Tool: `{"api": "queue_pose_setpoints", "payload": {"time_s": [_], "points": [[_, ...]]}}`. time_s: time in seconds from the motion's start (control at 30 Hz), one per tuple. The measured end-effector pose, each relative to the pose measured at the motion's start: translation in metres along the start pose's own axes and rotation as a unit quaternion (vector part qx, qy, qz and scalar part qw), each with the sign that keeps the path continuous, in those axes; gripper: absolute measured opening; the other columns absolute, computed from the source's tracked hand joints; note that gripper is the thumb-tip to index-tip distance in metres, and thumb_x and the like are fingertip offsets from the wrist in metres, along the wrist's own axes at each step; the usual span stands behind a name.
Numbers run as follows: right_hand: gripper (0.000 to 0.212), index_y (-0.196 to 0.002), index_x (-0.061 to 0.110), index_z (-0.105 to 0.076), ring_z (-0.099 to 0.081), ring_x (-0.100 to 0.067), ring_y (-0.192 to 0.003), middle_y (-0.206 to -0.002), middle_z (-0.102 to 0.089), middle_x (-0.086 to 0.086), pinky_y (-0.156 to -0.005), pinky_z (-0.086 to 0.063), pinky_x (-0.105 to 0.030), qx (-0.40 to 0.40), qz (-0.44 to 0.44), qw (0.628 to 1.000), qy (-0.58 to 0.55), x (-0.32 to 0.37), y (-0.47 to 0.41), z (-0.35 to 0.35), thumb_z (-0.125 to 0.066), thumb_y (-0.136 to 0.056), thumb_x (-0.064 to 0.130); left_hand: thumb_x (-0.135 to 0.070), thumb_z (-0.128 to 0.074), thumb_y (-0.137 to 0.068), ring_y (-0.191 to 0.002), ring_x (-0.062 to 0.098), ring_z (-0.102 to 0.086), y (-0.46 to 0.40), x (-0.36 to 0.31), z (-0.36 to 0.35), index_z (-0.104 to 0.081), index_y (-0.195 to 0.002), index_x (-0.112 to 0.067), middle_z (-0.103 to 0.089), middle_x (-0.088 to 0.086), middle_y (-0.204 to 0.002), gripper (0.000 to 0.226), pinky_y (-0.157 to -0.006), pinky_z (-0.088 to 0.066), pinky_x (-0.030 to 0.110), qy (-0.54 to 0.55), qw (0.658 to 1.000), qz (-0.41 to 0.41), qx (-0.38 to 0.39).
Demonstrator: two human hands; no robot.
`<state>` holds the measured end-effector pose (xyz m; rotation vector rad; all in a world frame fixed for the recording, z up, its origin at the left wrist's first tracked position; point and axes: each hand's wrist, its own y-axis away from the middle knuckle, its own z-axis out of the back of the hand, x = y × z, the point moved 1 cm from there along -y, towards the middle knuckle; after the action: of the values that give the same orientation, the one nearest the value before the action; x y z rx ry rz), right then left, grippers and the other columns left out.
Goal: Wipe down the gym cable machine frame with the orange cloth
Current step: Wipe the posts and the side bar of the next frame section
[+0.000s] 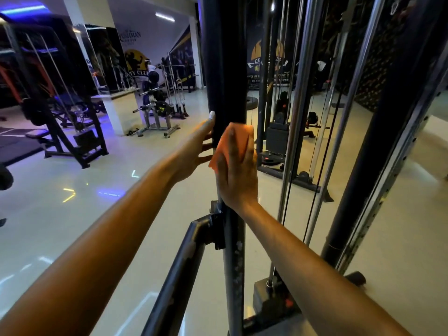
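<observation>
A black upright post (224, 69) of the cable machine frame rises through the middle of the view. My right hand (236, 170) lies flat against the post and presses the orange cloth (240, 135) onto it at mid height. The cloth shows above and to the left of my fingers. My left hand (194, 151) rests on the post's left side, thumb up along the edge, fingers spread and curling behind it. A slanted black brace (179, 270) joins the post at a bracket below my hands.
Chrome guide rods and cables (294, 141) run down to the right of the post, with a weight stack (278, 137) behind. A second dark upright (378, 141) stands further right. Benches and racks (68, 132) fill the left on a glossy pale floor.
</observation>
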<state>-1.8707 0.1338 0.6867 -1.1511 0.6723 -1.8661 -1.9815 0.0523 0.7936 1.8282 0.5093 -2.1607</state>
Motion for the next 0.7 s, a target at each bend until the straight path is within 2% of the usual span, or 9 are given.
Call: {"api": "queue_pose_setpoints", "payload": {"time_s": [0.1, 0.17, 0.23, 0.3, 0.37, 0.47, 0.57, 0.63, 0.7], "points": [[0.070, -0.166, 0.050, 0.021, -0.027, -0.046, -0.160, -0.178, 0.019, -0.001, -0.113, -0.048, -0.070, 0.056, -0.019, 0.998, 0.004, -0.020, 0.052, -0.015, -0.020, -0.112, 0.065, -0.076, -0.047, -0.101, -0.141, 0.019, -0.056, 0.002, 0.007, -0.005, -0.047, -0.159, -0.036, -0.055, -0.004, -0.157, 0.071, -0.121, -0.044, 0.049, 0.005, 1.000, -0.012, -0.004], [0.071, -0.165, 0.050, 0.024, -0.027, -0.047, -0.160, -0.178, 0.020, -0.002, -0.113, -0.047, -0.070, 0.062, -0.024, 0.998, 0.000, -0.024, 0.065, -0.018, -0.020, -0.111, 0.065, -0.075, -0.048, -0.101, -0.142, 0.020, -0.054, 0.003, 0.009, -0.007, -0.045, -0.161, -0.035, -0.054, -0.004, -0.158, 0.071, -0.123, -0.042, 0.049, 0.009, 1.000, -0.014, -0.015], [0.075, -0.169, 0.045, 0.017, -0.025, -0.047, -0.160, -0.179, 0.015, -0.011, -0.114, -0.046, -0.070, 0.047, -0.018, 0.999, -0.013, -0.020, 0.049, -0.015, -0.030, -0.113, 0.060, -0.074, -0.048, -0.102, -0.141, 0.020, -0.055, 0.003, 0.009, -0.008, -0.046, -0.160, -0.034, -0.055, -0.004, -0.157, 0.070, -0.123, -0.042, 0.049, 0.012, 1.000, -0.016, -0.017], [0.073, -0.172, 0.038, 0.001, -0.027, -0.045, -0.157, -0.180, 0.007, -0.017, -0.113, -0.048, -0.067, 0.010, -0.021, 0.999, -0.029, -0.010, 0.022, -0.008, -0.042, -0.115, 0.051, -0.074, -0.046, -0.102, -0.139, 0.018, -0.057, 0.003, 0.008, -0.009, -0.047, -0.158, -0.037, -0.057, -0.006, -0.155, 0.067, -0.121, -0.043, 0.048, 0.010, 1.000, -0.018, -0.012], [0.065, -0.172, 0.037, -0.006, -0.031, -0.042, -0.154, -0.180, -0.001, -0.016, -0.111, -0.049, -0.063, -0.024, -0.024, 0.998, -0.046, 0.000, -0.001, -0.002, -0.038, -0.117, 0.048, -0.075, -0.044, -0.103, -0.140, 0.018, -0.056, 0.004, 0.007, -0.009, -0.046, -0.159, -0.038, -0.055, -0.006, -0.157, 0.067, -0.120, -0.044, 0.048, 0.005, 1.000, -0.021, -0.007], [0.069, -0.171, 0.040, 0.007, -0.030, -0.043, -0.158, -0.180, -0.002, -0.017, -0.115, -0.047, -0.063, -0.019, -0.009, 0.999, -0.026, -0.002, 0.009, -0.004, -0.034, -0.116, 0.050, -0.074, -0.044, -0.103, -0.144, 0.020, -0.053, 0.004, 0.012, -0.008, -0.042, -0.162, -0.036, -0.051, -0.004, -0.161, 0.070, -0.122, -0.041, 0.049, 0.006, 1.000, -0.027, -0.006], [0.076, -0.166, 0.048, 0.025, -0.024, -0.047, -0.161, -0.181, 0.010, -0.012, -0.118, -0.043, -0.070, 0.066, -0.035, 0.997, -0.006, -0.026, 0.070, -0.021, -0.030, -0.113, 0.059, -0.071, -0.048, -0.104, -0.145, 0.019, -0.052, 0.007, 0.021, -0.009, -0.044, -0.161, -0.037, -0.051, -0.005, -0.161, 0.067, -0.123, -0.041, 0.049, 0.012, 1.000, -0.025, -0.012], [0.070, -0.163, 0.054, 0.027, -0.022, -0.047, -0.162, -0.180, 0.018, -0.005, -0.116, -0.043, -0.072, 0.089, -0.051, 0.994, -0.021, -0.036, 0.095, -0.025, -0.018, -0.110, 0.068, -0.070, -0.050, -0.104, -0.143, 0.017, -0.054, 0.011, 0.027, -0.010, -0.047, -0.159, -0.038, -0.053, -0.007, -0.159, 0.064, -0.122, -0.043, 0.049, 0.016, 1.000, -0.016, -0.016], [0.072, -0.163, 0.054, 0.027, -0.019, -0.049, -0.162, -0.180, 0.018, -0.007, -0.120, -0.039, -0.071, 0.074, -0.032, 0.996, -0.030, -0.030, 0.082, -0.020, -0.017, -0.108, 0.070, -0.067, -0.053, -0.104, -0.139, 0.017, -0.058, 0.014, 0.032, -0.007, -0.054, -0.154, -0.038, -0.058, -0.007, -0.155, 0.058, -0.121, -0.044, 0.051, 0.044, 0.999, 0.000, -0.019]]}}
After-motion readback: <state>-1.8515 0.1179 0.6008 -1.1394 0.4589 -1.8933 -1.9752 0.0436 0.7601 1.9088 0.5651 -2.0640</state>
